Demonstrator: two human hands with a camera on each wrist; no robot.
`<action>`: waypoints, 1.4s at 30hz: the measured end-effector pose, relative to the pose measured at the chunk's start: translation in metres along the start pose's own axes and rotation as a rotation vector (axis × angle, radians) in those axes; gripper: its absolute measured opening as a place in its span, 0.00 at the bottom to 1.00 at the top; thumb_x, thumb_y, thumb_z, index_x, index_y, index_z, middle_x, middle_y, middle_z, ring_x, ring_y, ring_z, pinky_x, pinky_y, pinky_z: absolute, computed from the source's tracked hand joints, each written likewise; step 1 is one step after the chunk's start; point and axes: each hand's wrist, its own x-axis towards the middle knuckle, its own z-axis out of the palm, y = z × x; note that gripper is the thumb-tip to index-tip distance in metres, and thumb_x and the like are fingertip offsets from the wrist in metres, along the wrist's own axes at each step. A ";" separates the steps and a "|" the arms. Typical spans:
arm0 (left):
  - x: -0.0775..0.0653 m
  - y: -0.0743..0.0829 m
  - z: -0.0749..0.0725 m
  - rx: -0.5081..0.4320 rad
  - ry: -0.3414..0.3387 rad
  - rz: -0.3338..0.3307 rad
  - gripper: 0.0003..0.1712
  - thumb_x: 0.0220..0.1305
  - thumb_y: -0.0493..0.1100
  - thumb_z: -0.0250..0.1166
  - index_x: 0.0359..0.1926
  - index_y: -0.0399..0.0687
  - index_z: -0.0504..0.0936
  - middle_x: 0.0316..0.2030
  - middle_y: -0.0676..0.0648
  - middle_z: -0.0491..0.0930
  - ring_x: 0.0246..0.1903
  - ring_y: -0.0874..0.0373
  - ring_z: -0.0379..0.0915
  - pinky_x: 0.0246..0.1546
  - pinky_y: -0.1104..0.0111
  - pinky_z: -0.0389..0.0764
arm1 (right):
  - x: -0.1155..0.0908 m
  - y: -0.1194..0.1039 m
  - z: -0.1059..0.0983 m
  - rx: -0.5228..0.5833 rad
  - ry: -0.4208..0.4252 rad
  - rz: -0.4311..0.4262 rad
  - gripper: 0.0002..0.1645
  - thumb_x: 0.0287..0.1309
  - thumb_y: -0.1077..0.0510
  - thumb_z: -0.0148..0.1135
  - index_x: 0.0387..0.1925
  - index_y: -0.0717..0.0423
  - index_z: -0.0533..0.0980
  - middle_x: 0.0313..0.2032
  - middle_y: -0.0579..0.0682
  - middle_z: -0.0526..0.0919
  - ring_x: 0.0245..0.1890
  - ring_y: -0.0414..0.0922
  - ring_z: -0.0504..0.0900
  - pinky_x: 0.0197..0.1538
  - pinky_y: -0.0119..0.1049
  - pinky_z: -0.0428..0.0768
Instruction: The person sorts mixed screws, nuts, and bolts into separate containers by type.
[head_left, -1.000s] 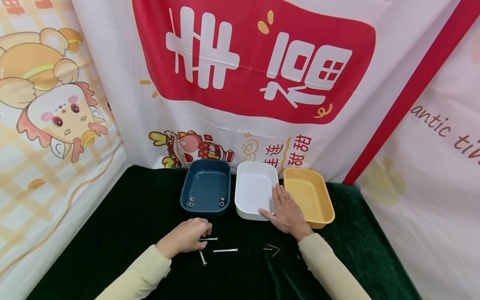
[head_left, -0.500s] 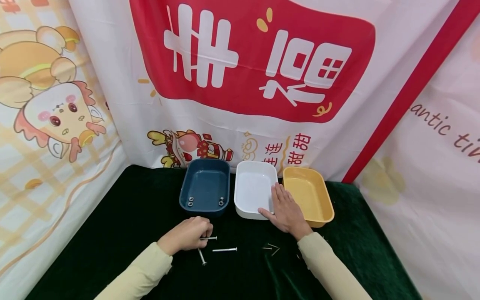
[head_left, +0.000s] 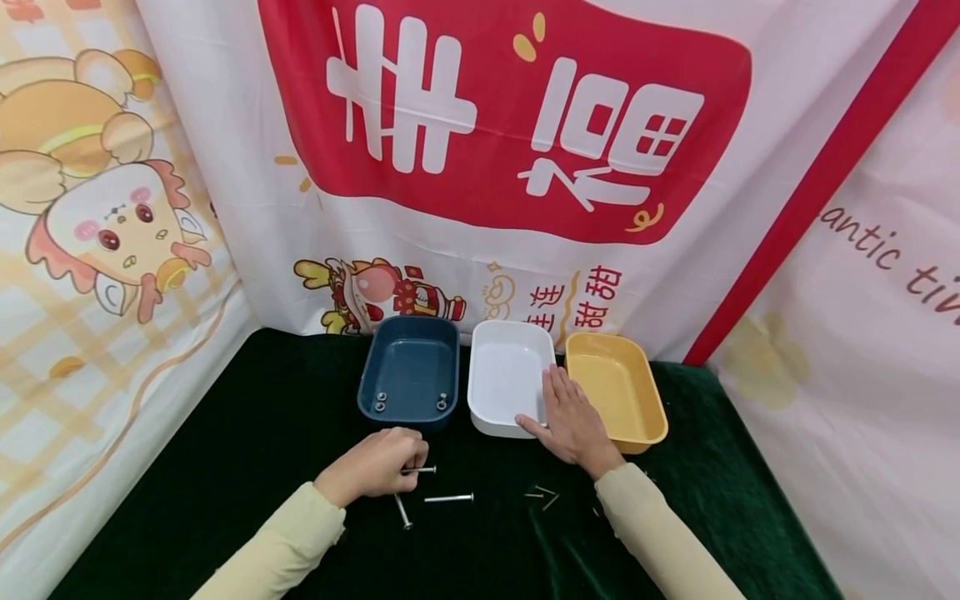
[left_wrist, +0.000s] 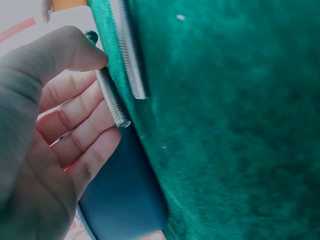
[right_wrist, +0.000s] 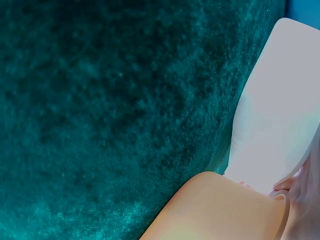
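My left hand [head_left: 375, 463] pinches a silver bolt [left_wrist: 112, 97] between thumb and fingers, just in front of the blue tray [head_left: 412, 358]. In the head view that bolt's head end sticks out to the right of the fingers. Two more bolts lie on the green cloth close by: one slanted [head_left: 403, 512] below the hand, one level [head_left: 448, 498] to its right. My right hand [head_left: 574, 423] rests with straight fingers on the right rim of the white tray [head_left: 506, 367], beside the yellow tray [head_left: 618, 387].
Several metal nuts [head_left: 381, 402] sit in the blue tray's front corners. A few thin brass-coloured screws or nails [head_left: 543, 497] lie on the dark green cloth [head_left: 300, 417], right of the bolts. A printed curtain [head_left: 480, 208] hangs directly behind the trays.
The left hand, with the bolt between its fingers, has risen slightly off the cloth toward the blue tray. My right hand stays where it was on the white tray.
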 end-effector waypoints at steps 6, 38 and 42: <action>0.001 0.008 -0.010 -0.020 0.005 0.012 0.11 0.59 0.41 0.72 0.28 0.60 0.78 0.28 0.54 0.76 0.25 0.66 0.67 0.27 0.72 0.69 | 0.001 0.001 0.000 0.001 0.000 0.004 0.65 0.69 0.17 0.40 0.85 0.60 0.43 0.86 0.58 0.42 0.87 0.57 0.42 0.86 0.57 0.49; 0.078 0.053 -0.060 0.055 0.122 0.075 0.09 0.59 0.40 0.73 0.29 0.58 0.81 0.26 0.57 0.74 0.27 0.64 0.69 0.28 0.71 0.70 | 0.002 0.002 0.004 0.004 0.009 0.000 0.66 0.69 0.17 0.39 0.85 0.62 0.42 0.86 0.60 0.41 0.86 0.58 0.43 0.86 0.58 0.49; 0.094 0.054 -0.063 0.069 0.111 0.046 0.07 0.61 0.41 0.73 0.30 0.56 0.82 0.28 0.55 0.76 0.28 0.61 0.70 0.29 0.70 0.71 | 0.002 0.003 0.005 0.000 0.009 0.005 0.67 0.68 0.16 0.37 0.85 0.61 0.42 0.86 0.59 0.41 0.87 0.58 0.42 0.86 0.58 0.49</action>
